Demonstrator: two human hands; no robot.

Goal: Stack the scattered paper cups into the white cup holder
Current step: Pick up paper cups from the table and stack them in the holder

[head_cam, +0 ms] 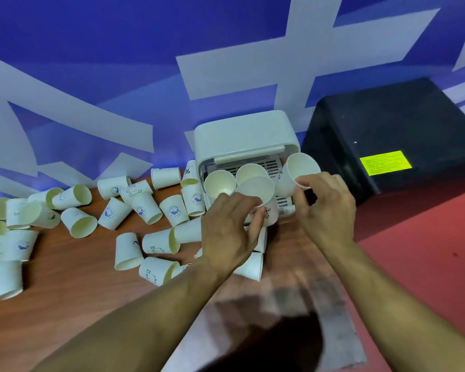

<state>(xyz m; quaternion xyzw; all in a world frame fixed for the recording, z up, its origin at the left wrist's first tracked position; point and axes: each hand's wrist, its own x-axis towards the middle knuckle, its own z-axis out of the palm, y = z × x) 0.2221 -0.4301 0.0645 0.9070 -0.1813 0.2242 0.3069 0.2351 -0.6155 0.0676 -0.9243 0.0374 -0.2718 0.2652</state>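
We have barely begun; two cups sit in the white cup holder at centre; our left hand grips a paper cup, our right hand pinches another cup; dozens of scattered cups lie on the counter, left.

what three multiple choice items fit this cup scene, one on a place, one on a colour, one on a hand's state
1. Seen from the camera, where does the black box stand relative to the white cup holder?
A. left of it
B. right of it
C. on top of it

2. What colour is the label on the black box?
A. yellow
B. red
C. white

3. What is the right hand doing?
A. lying flat and idle
B. pinching the rim of a paper cup
C. pointing upward

Answers:
1 B, the box sits just past the holder's right side.
2 A, the label shows bright yellow against the dark top.
3 B, thumb and fingers close on the cup's rim beside the holder's opening.
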